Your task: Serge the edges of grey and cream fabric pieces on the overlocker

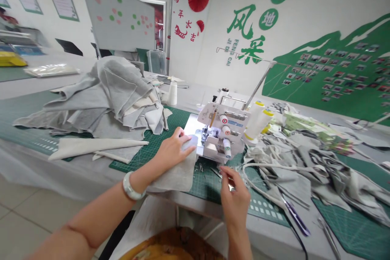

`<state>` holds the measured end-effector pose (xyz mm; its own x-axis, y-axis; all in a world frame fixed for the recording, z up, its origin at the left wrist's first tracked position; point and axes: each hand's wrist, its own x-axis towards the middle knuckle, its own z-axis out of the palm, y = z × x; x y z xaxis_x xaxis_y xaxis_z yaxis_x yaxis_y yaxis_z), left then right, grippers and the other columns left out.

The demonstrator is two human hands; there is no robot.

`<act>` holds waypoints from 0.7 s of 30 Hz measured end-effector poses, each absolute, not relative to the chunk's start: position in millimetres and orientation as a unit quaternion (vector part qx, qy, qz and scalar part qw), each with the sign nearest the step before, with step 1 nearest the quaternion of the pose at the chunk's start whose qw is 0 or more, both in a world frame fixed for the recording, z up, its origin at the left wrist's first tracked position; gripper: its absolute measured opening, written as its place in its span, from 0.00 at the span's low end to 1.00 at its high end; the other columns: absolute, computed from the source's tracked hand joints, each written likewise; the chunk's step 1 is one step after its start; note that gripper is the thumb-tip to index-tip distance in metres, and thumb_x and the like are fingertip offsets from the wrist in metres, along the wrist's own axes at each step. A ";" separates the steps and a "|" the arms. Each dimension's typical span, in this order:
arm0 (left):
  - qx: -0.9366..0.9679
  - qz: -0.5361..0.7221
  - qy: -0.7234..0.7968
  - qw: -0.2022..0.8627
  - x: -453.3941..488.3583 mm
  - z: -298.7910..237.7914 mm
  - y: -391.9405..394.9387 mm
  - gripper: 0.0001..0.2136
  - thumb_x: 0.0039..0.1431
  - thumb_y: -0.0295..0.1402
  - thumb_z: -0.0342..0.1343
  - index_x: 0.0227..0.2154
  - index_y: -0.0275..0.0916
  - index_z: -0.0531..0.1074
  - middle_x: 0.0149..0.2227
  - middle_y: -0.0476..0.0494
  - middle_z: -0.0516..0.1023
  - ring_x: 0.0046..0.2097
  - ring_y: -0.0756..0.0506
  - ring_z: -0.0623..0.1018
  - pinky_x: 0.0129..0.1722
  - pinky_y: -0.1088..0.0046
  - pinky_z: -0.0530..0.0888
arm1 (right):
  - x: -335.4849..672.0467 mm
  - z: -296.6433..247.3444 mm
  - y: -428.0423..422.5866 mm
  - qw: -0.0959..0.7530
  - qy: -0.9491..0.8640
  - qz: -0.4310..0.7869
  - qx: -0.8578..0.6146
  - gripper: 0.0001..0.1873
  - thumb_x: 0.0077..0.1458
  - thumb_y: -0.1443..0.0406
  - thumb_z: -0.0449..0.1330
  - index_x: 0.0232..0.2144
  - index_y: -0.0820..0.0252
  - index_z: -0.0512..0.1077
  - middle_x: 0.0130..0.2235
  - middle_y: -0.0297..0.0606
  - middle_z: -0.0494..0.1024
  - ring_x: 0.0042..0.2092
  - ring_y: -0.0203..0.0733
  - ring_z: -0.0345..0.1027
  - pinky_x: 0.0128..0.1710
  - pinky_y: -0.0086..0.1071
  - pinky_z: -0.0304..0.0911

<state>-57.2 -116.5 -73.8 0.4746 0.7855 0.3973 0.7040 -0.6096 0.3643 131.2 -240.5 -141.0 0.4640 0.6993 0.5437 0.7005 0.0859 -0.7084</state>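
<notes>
- The right hand [235,199] pinches a small metal tool [227,181] between thumb and fingertips; it may be thread snips, but the blades are too small to tell.
- The left hand [173,150] lies almost flat, pressing a pale grey fabric piece [173,174] without a clear pinch, and a white bangle [131,185] circles its wrist.
- That piece lies on a green cutting mat [158,142], its far end at the foot of a white overlock machine [221,130]. Whether it is already stitched cannot be seen.
- A grey fabric pile [103,97] remains left of the machine, with a tangled heap of grey offcuts [298,166] to the right.
- The green wall lettering [243,28] reads "风采", "基地" and "FENG CAI JI DI"; the machine's label is unreadable.
</notes>
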 end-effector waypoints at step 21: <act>0.869 0.312 0.353 0.150 -88.8 -76.2 -115.6 0.12 0.62 0.32 0.51 0.46 0.40 0.75 0.39 0.45 0.71 0.38 0.48 0.73 0.39 0.74 0.68 | 208.0 -126.0 -253.8 -0.046 -0.626 -0.073 -0.775 0.07 0.50 0.72 0.54 0.29 0.62 0.72 0.32 0.43 0.79 0.33 0.43 0.74 0.25 0.30 0.48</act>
<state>-88.8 -115.6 -76.2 0.5550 0.7078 0.4369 0.5205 -0.7053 0.4813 208.0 -253.8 -126.0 0.2045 0.9772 0.0567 0.9639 -0.2111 0.1626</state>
